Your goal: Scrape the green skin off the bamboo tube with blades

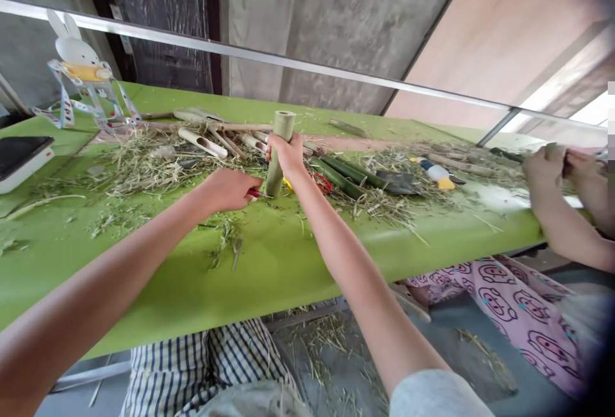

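My right hand [287,153] is wrapped round the middle of a pale green bamboo tube [283,123] that stands upright on the green table [288,250], its cut end facing up. My left hand [233,189] is closed on a small red-handled tool [254,193]. A thin metal tip pokes out of it towards the tube's foot; whether it touches the bamboo is too small to tell. Just right of the tube lies something with red loops [323,182], like scissor handles. Darker green bamboo pieces [343,177] rest beyond it.
Bamboo shavings [139,161] and cut bamboo pieces [204,141] spread behind my hands. At left are a rabbit-shaped bottle [79,61] with a strap and a black-topped white box [24,161]. A white, blue and yellow object [435,172] lies right, near another person's hands [548,170].
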Demonstrator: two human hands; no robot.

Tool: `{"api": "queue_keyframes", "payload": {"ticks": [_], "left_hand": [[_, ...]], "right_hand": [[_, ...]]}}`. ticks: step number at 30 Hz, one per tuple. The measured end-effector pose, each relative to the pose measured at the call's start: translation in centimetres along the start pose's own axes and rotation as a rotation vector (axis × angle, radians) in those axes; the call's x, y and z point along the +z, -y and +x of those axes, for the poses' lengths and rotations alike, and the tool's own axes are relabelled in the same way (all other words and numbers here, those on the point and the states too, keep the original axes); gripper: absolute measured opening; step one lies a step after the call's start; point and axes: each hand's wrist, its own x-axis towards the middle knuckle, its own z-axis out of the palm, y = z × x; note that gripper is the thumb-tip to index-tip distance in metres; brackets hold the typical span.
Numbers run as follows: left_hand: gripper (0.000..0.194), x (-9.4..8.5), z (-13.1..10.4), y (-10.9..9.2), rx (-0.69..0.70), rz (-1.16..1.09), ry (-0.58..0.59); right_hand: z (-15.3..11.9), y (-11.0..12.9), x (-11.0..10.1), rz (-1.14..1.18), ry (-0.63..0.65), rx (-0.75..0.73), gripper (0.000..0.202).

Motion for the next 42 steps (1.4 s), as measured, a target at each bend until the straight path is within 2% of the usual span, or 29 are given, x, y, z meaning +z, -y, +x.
{"api": "queue_keyframes", "payload": {"ticks": [4, 9, 14, 18, 20, 23, 25, 28, 33, 37, 42], "left_hand": [[0.025, -0.4, 0.4, -0.3, 0.009, -0.047, 0.017], [0.022, -1.9, 1.5, -1.1, 0.005, -0.019, 0.096], [0.026, -3.3, 2.6, -2.3, 0.016, -0.027, 0.171], [0.032, -3.2, 3.2, -2.1, -0.036, -0.082, 0.273], [0.032, -2.6, 3.0, -0.9, -0.010, -0.130, 0.256], [0.027, -1.5, 2.1, 1.4, 0.076, -0.201, 0.129], [0.026, -1.2, 1.4, 2.3, 0.104, -0.192, 0.127], [0.024, -1.7, 0.7, 1.9, 0.087, -0.136, 0.064], [0.026, -2.2, 0.5, -0.1, 0.027, 0.001, -0.006], [0.025, -1.7, 0.7, -0.2, 0.022, 0.007, -0.016], [0.023, -1.4, 0.8, -0.1, 0.050, 0.030, 0.022]], "right_hand": [[-0.3, 0.0, -0.1, 0.001, 0.005, -0.040, 0.015], [-0.3, -0.3, -0.2, -0.010, -0.002, -0.059, 0.016], [0.0, -0.5, 0.2, -0.005, -0.015, -0.072, 0.015], [0.7, -0.8, 0.1, -0.012, 0.038, -0.037, 0.016], [1.0, -1.1, -0.4, 0.033, 0.022, 0.008, 0.017], [1.4, -1.6, -1.5, 0.145, -0.095, 0.069, 0.015], [1.6, -1.8, -2.1, 0.166, -0.151, 0.087, 0.014], [1.4, -1.8, -2.3, 0.132, -0.116, 0.058, 0.015], [0.8, -0.9, -1.2, 0.027, -0.007, 0.004, 0.017], [0.2, -0.3, -0.5, -0.030, 0.052, -0.047, 0.018], [0.0, -0.4, -0.4, -0.051, 0.015, -0.058, 0.017]]}}
